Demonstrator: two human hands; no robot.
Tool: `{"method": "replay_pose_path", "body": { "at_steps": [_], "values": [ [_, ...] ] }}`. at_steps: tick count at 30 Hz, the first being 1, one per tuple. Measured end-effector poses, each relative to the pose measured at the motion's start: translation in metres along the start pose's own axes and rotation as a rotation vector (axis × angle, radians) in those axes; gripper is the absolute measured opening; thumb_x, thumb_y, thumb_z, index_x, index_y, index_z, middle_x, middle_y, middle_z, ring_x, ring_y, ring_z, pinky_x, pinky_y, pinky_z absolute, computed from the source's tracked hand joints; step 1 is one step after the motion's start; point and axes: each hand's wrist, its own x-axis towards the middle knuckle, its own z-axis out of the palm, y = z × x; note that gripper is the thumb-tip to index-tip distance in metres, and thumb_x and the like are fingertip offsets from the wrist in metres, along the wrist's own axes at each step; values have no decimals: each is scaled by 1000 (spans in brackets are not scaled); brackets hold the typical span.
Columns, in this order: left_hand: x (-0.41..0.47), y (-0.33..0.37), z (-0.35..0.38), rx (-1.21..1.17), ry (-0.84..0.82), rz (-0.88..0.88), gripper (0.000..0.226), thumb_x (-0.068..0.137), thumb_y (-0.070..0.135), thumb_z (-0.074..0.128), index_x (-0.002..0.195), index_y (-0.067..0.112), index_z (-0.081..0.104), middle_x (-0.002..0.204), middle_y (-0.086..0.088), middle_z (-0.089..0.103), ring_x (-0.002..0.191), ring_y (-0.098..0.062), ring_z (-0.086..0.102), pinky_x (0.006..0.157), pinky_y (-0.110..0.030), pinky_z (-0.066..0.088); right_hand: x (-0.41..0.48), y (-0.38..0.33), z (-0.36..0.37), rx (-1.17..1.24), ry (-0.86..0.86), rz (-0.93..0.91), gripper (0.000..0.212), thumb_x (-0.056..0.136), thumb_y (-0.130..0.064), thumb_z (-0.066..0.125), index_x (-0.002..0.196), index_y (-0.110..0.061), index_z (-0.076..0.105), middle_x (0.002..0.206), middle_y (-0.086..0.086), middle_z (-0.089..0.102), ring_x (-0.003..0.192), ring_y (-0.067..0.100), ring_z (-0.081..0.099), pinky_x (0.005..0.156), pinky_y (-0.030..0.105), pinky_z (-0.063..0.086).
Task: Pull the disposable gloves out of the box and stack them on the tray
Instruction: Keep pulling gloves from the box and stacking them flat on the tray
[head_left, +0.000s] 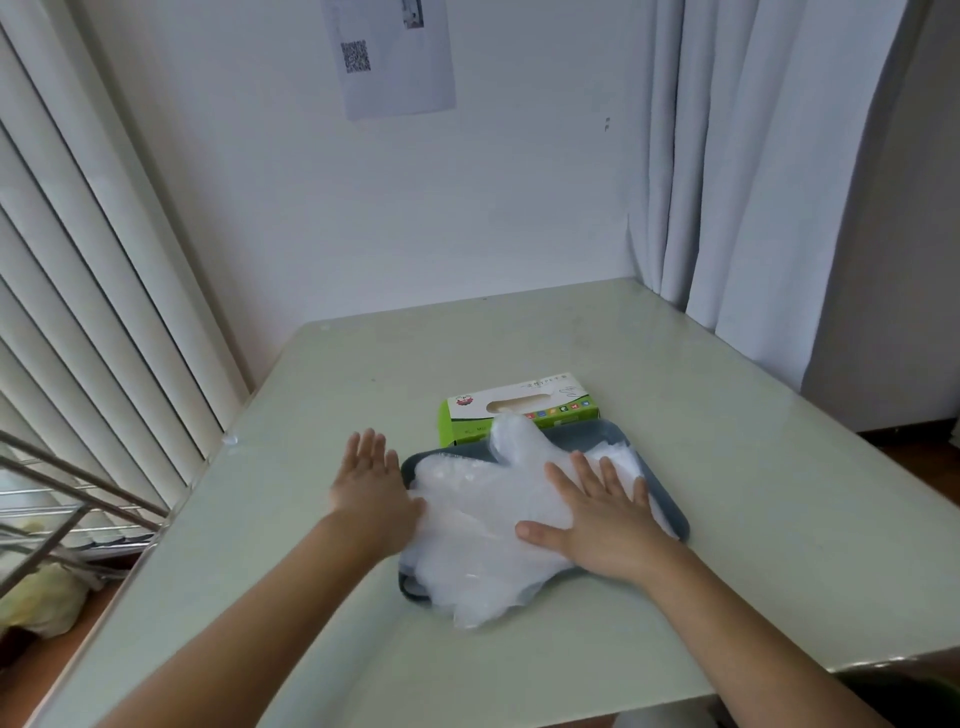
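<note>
The clear disposable gloves (478, 519) lie in a loose stack on the dark grey tray (670, 501), spilling over its near edge onto the pale green table (727, 467). The right hand (605, 514) presses flat on the stack, fingers straight and spread. The left hand (371, 483) lies flat, palm down, at the tray's left edge, its inner side touching the plastic; neither hand grips anything. The green and white box (519, 405) sits just behind the tray, and one glove's thumb sticks up in front of it, hiding part of its front face. Vertical blinds (78, 260) close off the left, with a metal rack (62, 493) below them. A curtain (753, 156) hangs on the right, and a sheet of paper (395, 57) with a QR code is on the wall.
</note>
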Motion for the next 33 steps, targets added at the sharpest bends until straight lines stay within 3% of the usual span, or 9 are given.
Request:
{"method": "replay_pose_path", "body": {
  "at_steps": [3, 6, 10, 18, 21, 24, 27, 30, 33],
  "values": [
    [-3, 5, -15, -51, 140, -9, 61, 103, 29, 21, 152, 1, -2, 160, -18, -5, 148, -31, -9, 118, -43, -10, 0, -3, 1, -7, 0, 12, 95, 78, -83, 30, 152, -36, -8, 158, -3, -23, 145, 25, -23, 113, 53, -15],
    [-16, 35, -21, -262, 286, 246, 58, 104, 31, 24, 153, 6, 4, 162, -9, 6, 149, -23, 2, 117, -33, -4, 0, -6, 3, -11, 11, 29, 93, 80, -82, 26, 152, -34, -9, 158, -1, -23, 145, 27, -22, 112, 53, -15],
    [-29, 78, -9, -495, 73, 551, 59, 105, 38, 22, 154, 16, -2, 162, -2, -4, 149, -15, -6, 117, -27, -5, -1, -7, 1, -106, 11, 21, 77, 93, -65, 26, 151, -32, -13, 158, 2, -24, 145, 29, -21, 113, 55, -12],
    [-29, 39, 4, -358, -151, 476, 83, 95, 63, 29, 151, 25, -18, 159, 3, -21, 147, -15, -17, 118, -35, -8, 0, 11, -18, -71, -95, -29, 100, 77, -81, 40, 151, -36, -10, 158, -1, -22, 146, 26, -19, 118, 43, -7],
    [-31, 28, -3, -341, -177, 449, 89, 91, 68, 33, 152, 25, -17, 159, 2, -20, 147, -16, -15, 118, -35, -7, 1, 21, -40, -147, -187, -35, 105, 72, -78, 54, 152, -33, 1, 161, 0, -7, 148, 24, -1, 119, 39, 13],
    [-31, 19, -14, -389, -233, 420, 88, 87, 70, 41, 154, 31, -1, 162, 7, -2, 149, -20, 3, 118, -35, 9, -1, 19, -71, -137, -185, -48, 80, 77, -67, 60, 143, -30, 35, 148, -2, 37, 129, 18, 41, 94, 28, 37],
    [-27, 2, -34, -540, -280, 388, 75, 85, 69, 46, 149, 39, 24, 153, 10, 32, 137, -16, 35, 106, -25, 28, 6, 11, -102, -72, -23, -37, 62, 83, -55, 63, 136, -25, 50, 134, -2, 54, 120, 17, 52, 96, 28, 41],
    [-13, -16, -54, -590, -197, 388, 74, 78, 73, 43, 143, 38, 38, 138, 11, 49, 131, -13, 43, 99, -23, 33, 29, 2, -119, 42, 154, -60, 38, 83, -44, 68, 114, -22, 65, 108, 0, 66, 97, 19, 62, 90, 34, 49],
    [9, -22, -66, -732, -58, 341, 77, 73, 74, 44, 139, 35, 46, 137, 11, 52, 128, -10, 46, 103, -26, 36, 59, -13, -123, 96, 203, -71, 24, 85, -33, 67, 98, -13, 71, 99, 1, 68, 93, 21, 63, 85, 33, 51]
  ]
}}
